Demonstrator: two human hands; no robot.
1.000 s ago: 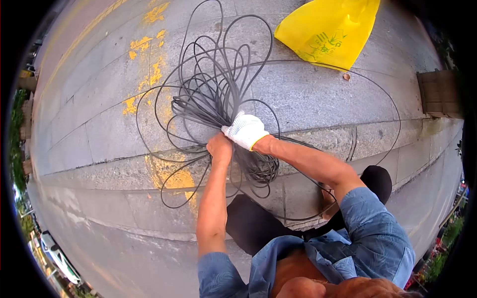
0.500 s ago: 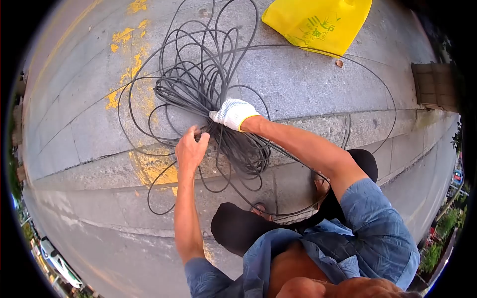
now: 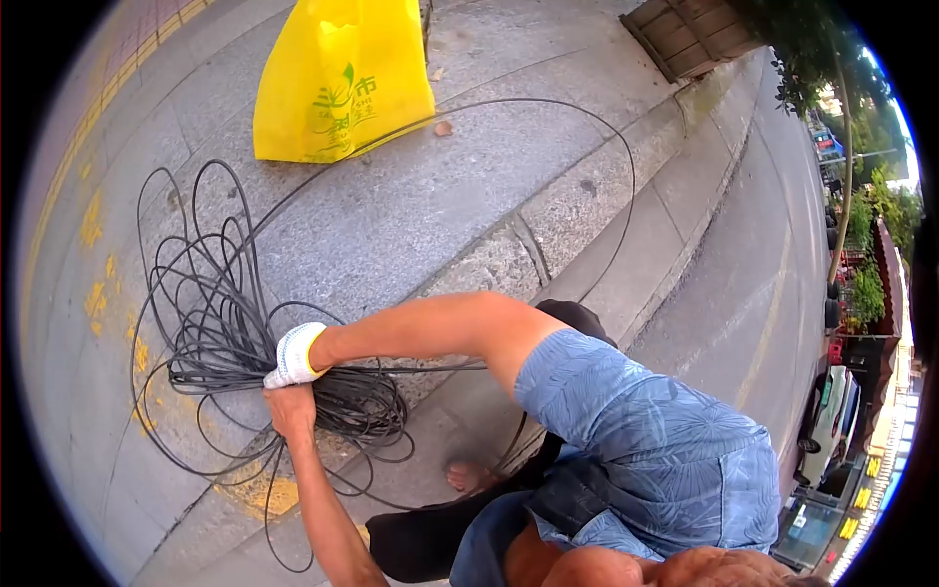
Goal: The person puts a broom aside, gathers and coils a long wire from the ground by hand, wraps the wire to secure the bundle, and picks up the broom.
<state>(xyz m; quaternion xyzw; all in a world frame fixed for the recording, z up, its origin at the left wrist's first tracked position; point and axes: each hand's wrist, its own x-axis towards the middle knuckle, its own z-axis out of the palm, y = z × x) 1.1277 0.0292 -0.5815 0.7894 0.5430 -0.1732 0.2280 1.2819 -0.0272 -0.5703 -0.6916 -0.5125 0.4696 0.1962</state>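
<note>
A large bundle of black cable [image 3: 220, 362] is gathered at its middle, its loops fanning out on both sides over the pavement. My right hand [image 3: 296, 354], in a white knit glove with a yellow cuff, is closed around that middle. Bare, my left hand [image 3: 290, 408] presses up against the glove with its fingers closed on the cable from the near side; the fingertips are partly hidden. One loose length of cable runs from the bundle past the bag and curves round to the right.
A yellow bag [image 3: 342, 83] with green print stands behind the cable. A brown planter-like box [image 3: 690, 37] is at the top right. The stone kerb [image 3: 499, 259] crosses diagonally beside my knees, with the road [image 3: 743, 264] to the right. Vehicles stand at the far right.
The view has swung right, so bundle and bag appear farther left. My left hand, earlier beside the bundle with bent fingers, has come against the gloved hand and closed on the cable.
</note>
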